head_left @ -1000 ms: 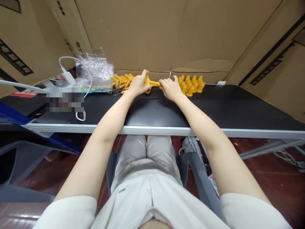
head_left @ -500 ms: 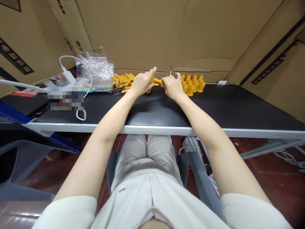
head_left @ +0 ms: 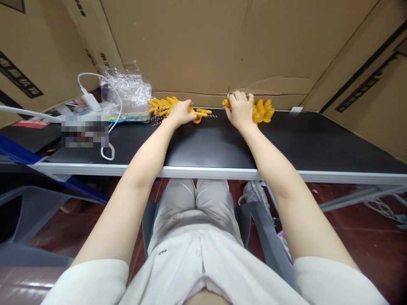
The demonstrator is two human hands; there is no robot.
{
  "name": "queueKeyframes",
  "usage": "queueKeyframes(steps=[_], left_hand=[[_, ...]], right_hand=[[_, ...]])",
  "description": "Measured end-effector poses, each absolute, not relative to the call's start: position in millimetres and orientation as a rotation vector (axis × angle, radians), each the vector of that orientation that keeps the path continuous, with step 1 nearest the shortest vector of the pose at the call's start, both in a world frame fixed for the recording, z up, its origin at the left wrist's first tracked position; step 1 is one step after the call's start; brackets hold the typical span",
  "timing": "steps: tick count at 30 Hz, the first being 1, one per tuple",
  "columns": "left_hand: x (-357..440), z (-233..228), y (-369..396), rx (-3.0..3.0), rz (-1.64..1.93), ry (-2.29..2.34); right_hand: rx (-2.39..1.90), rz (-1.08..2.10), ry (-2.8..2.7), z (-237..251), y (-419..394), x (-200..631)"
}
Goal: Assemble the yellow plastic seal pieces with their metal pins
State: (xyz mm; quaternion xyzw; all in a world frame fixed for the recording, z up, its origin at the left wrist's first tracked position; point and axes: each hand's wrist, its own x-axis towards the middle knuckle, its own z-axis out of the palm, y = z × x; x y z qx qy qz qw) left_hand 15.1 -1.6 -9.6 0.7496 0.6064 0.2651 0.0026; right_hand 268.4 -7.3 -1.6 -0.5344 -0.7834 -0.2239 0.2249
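- Left hand (head_left: 180, 113) rests curled on a yellow piece (head_left: 199, 114) beside the yellow pile (head_left: 162, 106);
- Right hand (head_left: 241, 109) grips another yellow part (head_left: 226, 103) by the stacked row (head_left: 263, 111) on the surface (head_left: 206, 144).

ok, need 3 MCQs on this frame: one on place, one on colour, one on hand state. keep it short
1. Where does the loose pile of plastic parts lie?
A. against the left hand
B. at the table's front edge
C. on the floor

2. What colour is the row of parts beside the right hand?
A. blue
B. yellow-orange
C. white

3. How is the right hand?
A. flat and open on the table
B. off the table
C. closed around a small yellow piece

Answers:
1 A: the pile touches the left hand at the far side of the black table.
2 B: the whole row is yellow-orange.
3 C: its fingers curl over a yellow piece.
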Motion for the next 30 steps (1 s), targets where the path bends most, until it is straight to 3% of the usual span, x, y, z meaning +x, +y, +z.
queueKeyframes(steps=[8, 14, 20, 30], left_hand=[[14.4, -4.4, -8.2, 2.584, 0.583, 1.94], [17.9, 6.0, -20.6, 2.42, 0.82, 2.167], [5.3, 4.9, -15.3, 2.27, 1.238, 2.075], [-16.0, -2.9, -7.2, 2.16, 1.143, 2.146]], right_hand=[[-1.588, -0.543, -2.045, -17.0, 13.3, 279.3], [-1.639, -0.456, -2.05, -24.9, 22.6, 284.2], [-1.648, -0.373, -2.036, -25.1, 19.6, 283.7], [-1.794, -0.395, -1.978, -24.1, 14.5, 278.0]])
